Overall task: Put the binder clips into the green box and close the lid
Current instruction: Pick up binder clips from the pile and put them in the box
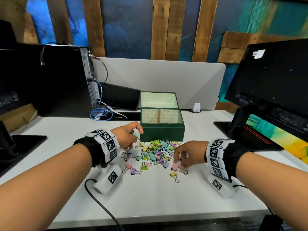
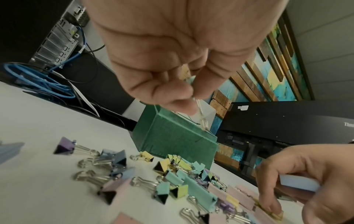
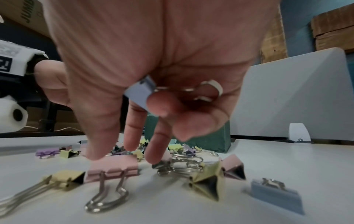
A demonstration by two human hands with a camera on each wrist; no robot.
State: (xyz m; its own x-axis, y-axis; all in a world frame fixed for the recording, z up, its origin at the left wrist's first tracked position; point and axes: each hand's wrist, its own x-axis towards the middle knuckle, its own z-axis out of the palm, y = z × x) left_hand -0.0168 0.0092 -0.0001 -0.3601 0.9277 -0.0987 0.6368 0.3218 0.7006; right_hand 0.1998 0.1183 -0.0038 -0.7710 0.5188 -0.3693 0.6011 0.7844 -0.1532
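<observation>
The green box [image 1: 162, 132] stands open at mid-table, its lid [image 1: 159, 100] tilted back and the divided inside bare. A heap of pastel binder clips [image 1: 156, 152] lies in front of it. My left hand [image 1: 135, 135] hovers by the box's left front corner. It pinches a teal binder clip [image 1: 137, 135] by its wire handles [image 2: 200, 112]. My right hand [image 1: 177, 161] reaches down at the heap's right edge. It holds a blue binder clip [image 3: 139, 94] against the palm, and its thumb and fingers touch a pink clip [image 3: 113, 166] on the table.
A black computer tower [image 1: 50, 80] with a blue cable coil [image 1: 100, 114] stands at the back left. A monitor [image 1: 273, 77] on its base is at the right, and a grey divider panel [image 1: 166, 75] is behind the box. Loose clips [image 1: 133, 170] lie toward me.
</observation>
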